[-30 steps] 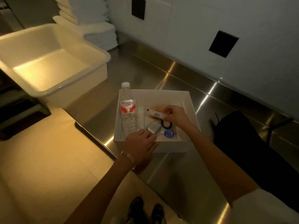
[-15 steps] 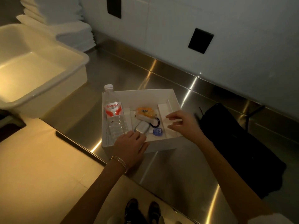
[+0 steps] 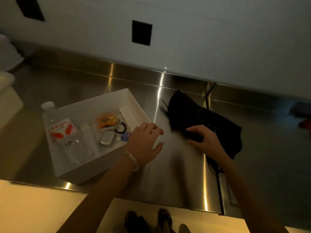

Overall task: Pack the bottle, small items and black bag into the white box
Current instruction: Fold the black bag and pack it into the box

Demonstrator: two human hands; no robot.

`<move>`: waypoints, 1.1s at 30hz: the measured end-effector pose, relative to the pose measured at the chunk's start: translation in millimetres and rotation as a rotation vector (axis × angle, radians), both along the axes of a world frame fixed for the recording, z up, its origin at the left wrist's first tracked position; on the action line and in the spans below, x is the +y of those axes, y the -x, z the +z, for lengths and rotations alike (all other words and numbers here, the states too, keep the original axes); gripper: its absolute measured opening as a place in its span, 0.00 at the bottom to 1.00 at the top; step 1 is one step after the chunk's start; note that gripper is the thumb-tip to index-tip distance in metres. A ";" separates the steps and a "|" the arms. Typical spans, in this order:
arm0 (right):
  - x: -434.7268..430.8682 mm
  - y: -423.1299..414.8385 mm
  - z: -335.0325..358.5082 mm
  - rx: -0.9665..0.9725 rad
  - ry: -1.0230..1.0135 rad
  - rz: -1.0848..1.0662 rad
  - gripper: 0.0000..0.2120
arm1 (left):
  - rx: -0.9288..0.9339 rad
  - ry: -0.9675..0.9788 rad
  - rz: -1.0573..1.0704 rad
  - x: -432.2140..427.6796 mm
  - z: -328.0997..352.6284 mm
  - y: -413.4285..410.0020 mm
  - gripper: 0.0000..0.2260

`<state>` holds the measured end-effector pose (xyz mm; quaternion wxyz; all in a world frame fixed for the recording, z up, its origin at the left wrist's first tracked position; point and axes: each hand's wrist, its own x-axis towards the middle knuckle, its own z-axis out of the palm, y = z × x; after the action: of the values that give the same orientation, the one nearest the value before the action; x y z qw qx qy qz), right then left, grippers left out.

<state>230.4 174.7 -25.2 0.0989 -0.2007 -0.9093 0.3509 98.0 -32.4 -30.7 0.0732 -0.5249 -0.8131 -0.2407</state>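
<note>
The white box (image 3: 107, 98) sits on the steel counter at the left. Inside it a clear water bottle (image 3: 67, 132) with a red and white label lies along the left side. Beside the bottle lie an orange packet (image 3: 106, 121), a black coiled hair tie (image 3: 121, 128), a small white case (image 3: 106, 141) and a blue item (image 3: 125, 137). My left hand (image 3: 145, 143) hovers over the box's right corner with its fingers spread. The black bag (image 3: 210, 118) lies on the counter to the right, and my right hand (image 3: 204, 140) grips its near edge.
The steel counter (image 3: 176, 174) runs under a white wall with two dark square cutouts (image 3: 141, 33). A cream tub's edge (image 3: 6, 95) shows at far left. A red and blue object (image 3: 303, 116) lies at far right. My shoes (image 3: 151, 221) show below the counter edge.
My right hand has left the box and moved right onto the black bag. My left hand has shifted from the box's front wall to its right corner. The view has swung right.
</note>
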 end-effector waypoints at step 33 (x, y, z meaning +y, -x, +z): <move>181.0 -130.2 -95.5 -0.577 -0.501 0.130 0.57 | 0.063 0.737 -0.006 206.6 -72.7 -62.7 0.41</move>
<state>360.6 355.7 -120.6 -0.1377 -0.2027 -0.9681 0.0527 160.7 174.2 -103.5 -0.0964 -0.5258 -0.8409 0.0845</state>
